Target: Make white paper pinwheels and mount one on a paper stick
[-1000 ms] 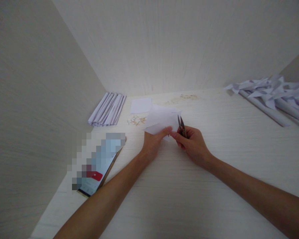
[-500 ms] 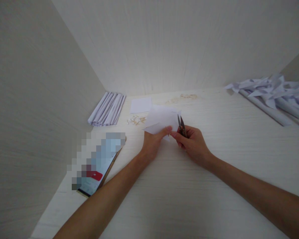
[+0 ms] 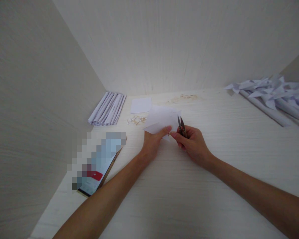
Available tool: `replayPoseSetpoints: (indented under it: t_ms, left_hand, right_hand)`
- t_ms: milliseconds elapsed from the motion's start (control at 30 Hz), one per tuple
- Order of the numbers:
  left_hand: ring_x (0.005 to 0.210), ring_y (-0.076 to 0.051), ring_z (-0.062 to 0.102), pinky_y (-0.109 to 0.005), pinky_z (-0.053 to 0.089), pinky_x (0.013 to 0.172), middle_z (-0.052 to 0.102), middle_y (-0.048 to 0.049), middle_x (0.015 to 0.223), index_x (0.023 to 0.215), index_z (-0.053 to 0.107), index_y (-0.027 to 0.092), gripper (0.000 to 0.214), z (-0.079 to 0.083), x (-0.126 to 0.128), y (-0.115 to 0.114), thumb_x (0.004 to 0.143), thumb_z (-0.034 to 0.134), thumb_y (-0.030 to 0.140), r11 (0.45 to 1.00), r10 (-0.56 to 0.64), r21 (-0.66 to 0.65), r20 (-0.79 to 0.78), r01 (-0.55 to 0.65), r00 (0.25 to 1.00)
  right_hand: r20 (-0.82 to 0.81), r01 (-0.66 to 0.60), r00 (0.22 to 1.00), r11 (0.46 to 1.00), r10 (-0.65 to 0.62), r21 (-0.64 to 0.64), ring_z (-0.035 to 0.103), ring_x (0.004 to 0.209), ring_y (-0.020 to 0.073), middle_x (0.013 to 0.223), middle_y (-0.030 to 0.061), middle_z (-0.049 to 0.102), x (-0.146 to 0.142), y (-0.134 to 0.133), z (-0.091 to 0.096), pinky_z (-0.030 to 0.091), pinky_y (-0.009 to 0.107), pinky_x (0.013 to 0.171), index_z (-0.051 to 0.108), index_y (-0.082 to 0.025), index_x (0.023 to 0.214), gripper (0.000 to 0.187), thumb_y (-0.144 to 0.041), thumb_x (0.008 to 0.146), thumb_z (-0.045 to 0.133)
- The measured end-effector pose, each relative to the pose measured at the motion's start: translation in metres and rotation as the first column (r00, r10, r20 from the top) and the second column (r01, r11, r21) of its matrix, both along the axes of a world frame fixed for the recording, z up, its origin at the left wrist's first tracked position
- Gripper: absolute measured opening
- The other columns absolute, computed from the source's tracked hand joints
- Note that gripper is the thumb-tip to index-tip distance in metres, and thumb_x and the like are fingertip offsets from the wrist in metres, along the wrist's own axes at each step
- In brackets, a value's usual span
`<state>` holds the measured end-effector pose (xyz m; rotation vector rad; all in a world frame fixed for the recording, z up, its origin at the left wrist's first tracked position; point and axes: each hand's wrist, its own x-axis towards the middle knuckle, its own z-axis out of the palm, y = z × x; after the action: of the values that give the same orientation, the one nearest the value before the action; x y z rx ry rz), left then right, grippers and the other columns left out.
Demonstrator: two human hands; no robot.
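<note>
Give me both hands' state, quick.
Left hand: closed, holding a white paper sheet.
Right hand: closed around slightly open thread snips.

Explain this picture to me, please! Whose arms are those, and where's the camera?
No machine here: these are one person's two bare hands. The camera sits on their head, looking forward and down, so you see roughly what they see.

The left hand holds a sheet of white paper. The right hand holds small snips, blades pointing away.

On the white table, to the left, are rolled paper tubes and a phone, partly blurred out. Behind the hands lie a flat white piece and little pale bits. On the right are folded paper shapes with more tubes.
</note>
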<state>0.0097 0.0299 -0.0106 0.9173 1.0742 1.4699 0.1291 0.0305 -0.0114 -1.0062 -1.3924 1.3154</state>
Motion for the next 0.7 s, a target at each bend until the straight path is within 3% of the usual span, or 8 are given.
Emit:
replayPoseSetpoints:
  t_ms: [700]
  left_hand:
    - [0.078, -0.018, 0.060, -0.032, 0.047, 0.072, 0.066, -0.0035, 0.082, 0.083, 0.061, 0.017, 0.028, -0.0021, 0.0003, 0.0018, 0.056, 0.068, 0.020, 1.000, 0.009, 0.024, 0.017, -0.010, 1.000]
  right_hand:
    - [0.020, 0.004, 1.000, 1.000, -0.004, -0.005, 0.031, 0.036, 0.0037, 0.039, -0.0081, 0.039, 0.0002, 0.0003, -0.0001, 0.022, 0.019, 0.036, 0.042, -0.017, 0.052, 0.026, -0.029, 0.066, 0.061]
